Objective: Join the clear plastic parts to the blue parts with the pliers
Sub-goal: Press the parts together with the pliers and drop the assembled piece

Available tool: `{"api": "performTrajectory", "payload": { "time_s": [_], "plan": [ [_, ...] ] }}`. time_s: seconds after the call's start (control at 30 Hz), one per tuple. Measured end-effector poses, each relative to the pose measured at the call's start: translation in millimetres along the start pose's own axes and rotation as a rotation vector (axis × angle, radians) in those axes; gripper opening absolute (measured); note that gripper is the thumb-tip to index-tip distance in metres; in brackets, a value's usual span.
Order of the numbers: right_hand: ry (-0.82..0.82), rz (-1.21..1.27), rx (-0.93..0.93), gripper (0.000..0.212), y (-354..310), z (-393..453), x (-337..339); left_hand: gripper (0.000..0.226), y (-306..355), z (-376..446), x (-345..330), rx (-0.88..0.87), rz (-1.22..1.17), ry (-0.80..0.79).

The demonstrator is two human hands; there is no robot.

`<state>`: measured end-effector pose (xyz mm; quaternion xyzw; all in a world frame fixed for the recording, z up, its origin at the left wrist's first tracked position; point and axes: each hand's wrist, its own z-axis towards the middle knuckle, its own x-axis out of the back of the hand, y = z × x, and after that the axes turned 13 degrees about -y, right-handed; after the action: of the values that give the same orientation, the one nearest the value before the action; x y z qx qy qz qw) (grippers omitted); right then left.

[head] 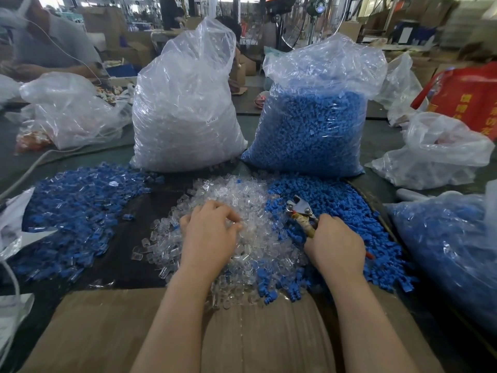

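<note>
A heap of clear plastic parts (250, 200) lies in the middle of the table, with a heap of loose blue parts (347, 208) to its right. My left hand (209, 232) rests on the clear heap, fingers curled, fingertips pinching a clear part. My right hand (336, 243) grips the wrapped handles of the pliers (300, 208), whose metal jaws point up and left over the blue heap's edge. A pile of joined blue-and-clear parts (78, 205) lies at the left.
A tall bag of clear parts (183, 109) and a bag of blue parts (312, 130) stand behind the heaps. More plastic bags (443, 249) sit right and left. A cardboard sheet (107, 332) covers the near edge. Another person (48, 44) works at far left.
</note>
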<state>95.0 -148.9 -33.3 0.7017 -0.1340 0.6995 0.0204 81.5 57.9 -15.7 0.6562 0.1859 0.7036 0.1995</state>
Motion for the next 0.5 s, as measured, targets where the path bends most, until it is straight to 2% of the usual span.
{"api": "performTrajectory", "payload": {
  "time_s": [0.13,0.27,0.4,0.5],
  "plan": [
    [0.085,0.091,0.006,0.012,1.9,0.9,0.8,0.008,1.8,1.7,-3.7,-0.020,-0.109,0.028],
    [0.119,0.243,0.031,0.018,0.3,1.6,4.1,0.010,4.0,1.9,-5.0,-0.032,-0.168,0.028],
    [0.121,0.362,0.092,0.021,-2.8,1.2,6.0,0.018,8.7,-1.2,-2.2,-0.092,-0.341,0.029],
    [0.099,0.469,0.103,0.025,-5.9,0.6,6.2,0.025,12.7,-4.1,-1.8,-0.099,-0.560,-0.031]
  ]
}}
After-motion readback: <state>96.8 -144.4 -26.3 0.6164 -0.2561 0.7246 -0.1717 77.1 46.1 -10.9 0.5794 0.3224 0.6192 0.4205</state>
